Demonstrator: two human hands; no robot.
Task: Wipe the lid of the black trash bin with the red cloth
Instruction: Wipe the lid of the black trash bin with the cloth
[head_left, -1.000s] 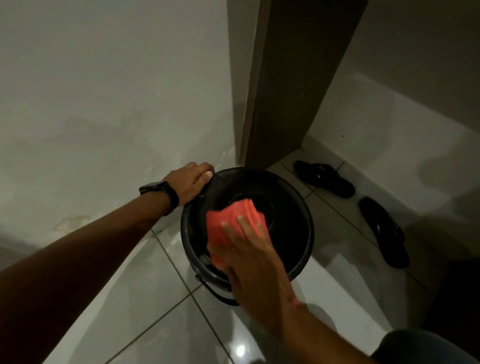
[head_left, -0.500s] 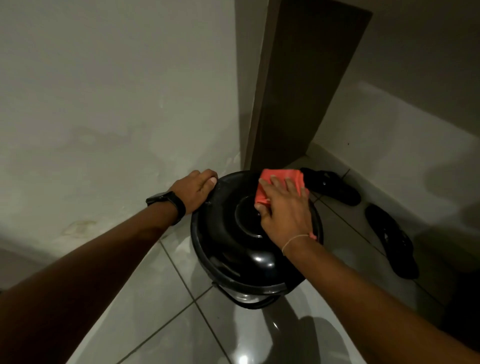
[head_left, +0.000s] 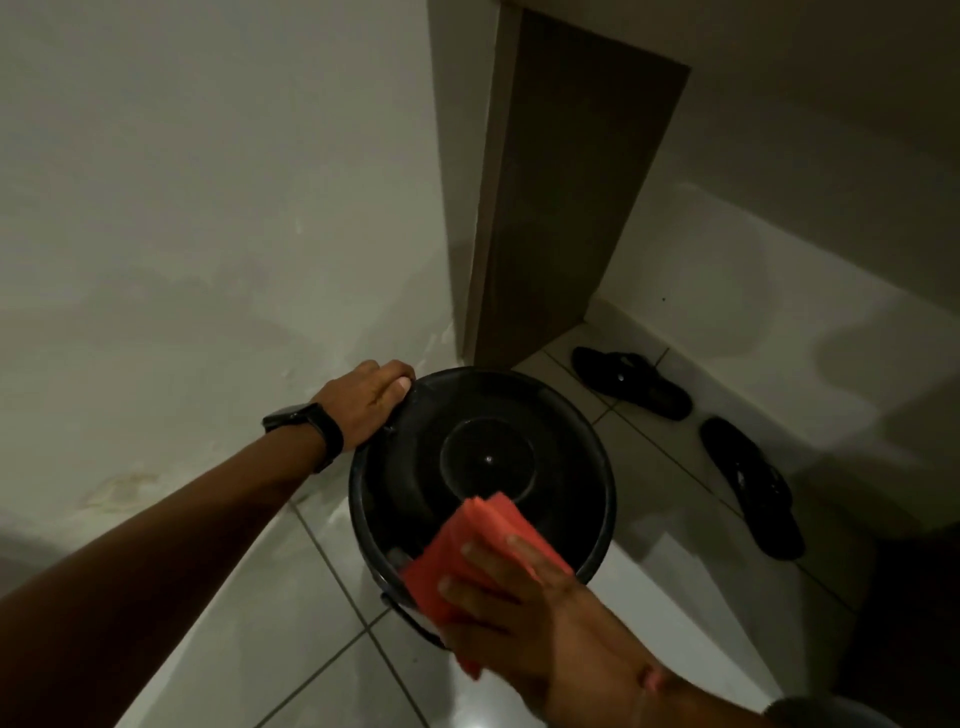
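Note:
The black trash bin stands on the tiled floor in a wall corner, its round glossy lid (head_left: 485, 457) seen from above. My left hand (head_left: 366, 402), a black watch on its wrist, grips the lid's far left rim. My right hand (head_left: 511, 608) presses the folded red cloth (head_left: 480, 545) flat against the lid's near edge, fingers spread over it. The cloth hangs over the near rim and hides part of the bin's handle.
A white wall (head_left: 208, 234) runs close along the left of the bin. A brown door panel (head_left: 566, 218) stands just behind it. Two black sandals (head_left: 631, 382) (head_left: 750, 486) lie on the floor tiles to the right.
My right hand has slid the red cloth from the lid's far right edge back to its near edge. My left hand has kept its hold on the rim.

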